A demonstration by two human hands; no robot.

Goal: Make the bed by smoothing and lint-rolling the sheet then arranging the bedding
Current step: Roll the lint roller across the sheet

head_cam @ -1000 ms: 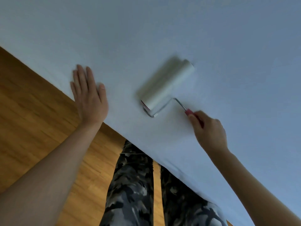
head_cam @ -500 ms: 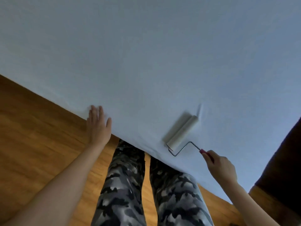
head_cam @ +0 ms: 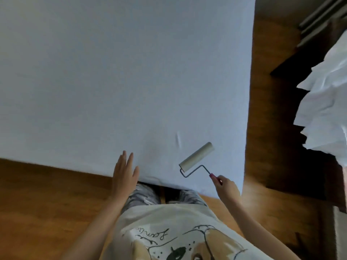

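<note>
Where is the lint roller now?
In the head view, the lint roller lies low on the sheet, near its right corner, held by the right hand.

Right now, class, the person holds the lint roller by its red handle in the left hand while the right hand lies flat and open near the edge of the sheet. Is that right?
Not quite: the hands are swapped. In the head view the right hand grips the lint roller by its red handle, and the left hand, fingers straight, is the open one near the edge of the sheet.

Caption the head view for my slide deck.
Right hand runs a lint roller over the sheet; left hand rests flat.
</note>
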